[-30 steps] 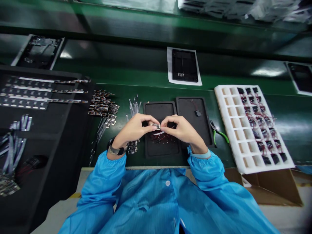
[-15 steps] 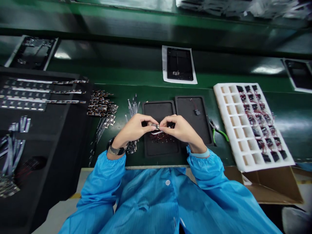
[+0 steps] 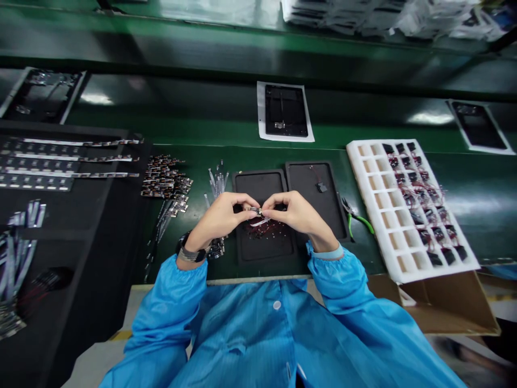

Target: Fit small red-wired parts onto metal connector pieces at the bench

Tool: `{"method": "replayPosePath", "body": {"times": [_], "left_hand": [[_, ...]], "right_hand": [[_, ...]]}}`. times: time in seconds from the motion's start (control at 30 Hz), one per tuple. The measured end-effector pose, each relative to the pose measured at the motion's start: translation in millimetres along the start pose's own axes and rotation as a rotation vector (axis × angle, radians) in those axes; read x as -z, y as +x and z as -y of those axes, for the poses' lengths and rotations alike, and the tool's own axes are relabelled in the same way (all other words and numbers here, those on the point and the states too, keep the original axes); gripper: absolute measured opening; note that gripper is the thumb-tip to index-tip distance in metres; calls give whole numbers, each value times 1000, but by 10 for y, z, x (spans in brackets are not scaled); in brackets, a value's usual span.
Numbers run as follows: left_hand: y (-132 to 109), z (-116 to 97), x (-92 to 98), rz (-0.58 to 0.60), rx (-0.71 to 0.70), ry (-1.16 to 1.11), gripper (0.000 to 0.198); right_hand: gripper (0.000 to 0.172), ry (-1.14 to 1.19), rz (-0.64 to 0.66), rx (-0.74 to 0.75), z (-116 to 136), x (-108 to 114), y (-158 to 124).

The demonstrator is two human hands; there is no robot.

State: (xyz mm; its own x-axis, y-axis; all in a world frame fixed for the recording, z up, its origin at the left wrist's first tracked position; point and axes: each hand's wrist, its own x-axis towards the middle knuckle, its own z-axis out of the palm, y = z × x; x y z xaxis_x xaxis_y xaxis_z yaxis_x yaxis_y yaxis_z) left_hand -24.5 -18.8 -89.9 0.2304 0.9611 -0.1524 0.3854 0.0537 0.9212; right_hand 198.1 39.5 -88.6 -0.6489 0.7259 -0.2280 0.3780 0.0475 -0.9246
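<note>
A small circuit board (image 3: 255, 210) with a pale ribbon cable (image 3: 259, 222) below it is pinched between my two hands. My left hand (image 3: 222, 214) closes thumb and forefinger on the board's left end. At its right end, the fingertips of my right hand (image 3: 294, 215) are pressed together; fingers partly hide the board. Both hands are above a black tray (image 3: 264, 252), where small red-wired parts (image 3: 264, 230) lie in a loose heap. To the right, a second black tray (image 3: 311, 186) holds one small black part with wires (image 3: 321, 187).
Green-handled pliers (image 3: 357, 218) lie right of the trays. Beyond them is a white foam tray (image 3: 369, 199) of wired black parts. Small boards (image 3: 165, 178) and ribbon cables (image 3: 217, 180) lie left. A tablet-like casing (image 3: 286, 110) rests on white paper behind. A cardboard box (image 3: 448, 307) sits below the edge.
The whole view has shifted slightly, with the bench things appearing a little further left. Both hands keep their pinch on the circuit board, nearly unmoved.
</note>
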Motion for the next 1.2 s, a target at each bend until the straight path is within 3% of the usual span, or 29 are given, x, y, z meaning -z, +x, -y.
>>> {"method": "replayPosePath", "body": {"times": [0.87, 1.2], "left_hand": [[9, 102, -58, -4, -69, 135, 14], [-8, 45, -46, 57, -59, 126, 15]], "right_hand": [[15, 18, 42, -76, -144, -84, 38], [17, 30, 114, -93, -128, -21, 31]]}}
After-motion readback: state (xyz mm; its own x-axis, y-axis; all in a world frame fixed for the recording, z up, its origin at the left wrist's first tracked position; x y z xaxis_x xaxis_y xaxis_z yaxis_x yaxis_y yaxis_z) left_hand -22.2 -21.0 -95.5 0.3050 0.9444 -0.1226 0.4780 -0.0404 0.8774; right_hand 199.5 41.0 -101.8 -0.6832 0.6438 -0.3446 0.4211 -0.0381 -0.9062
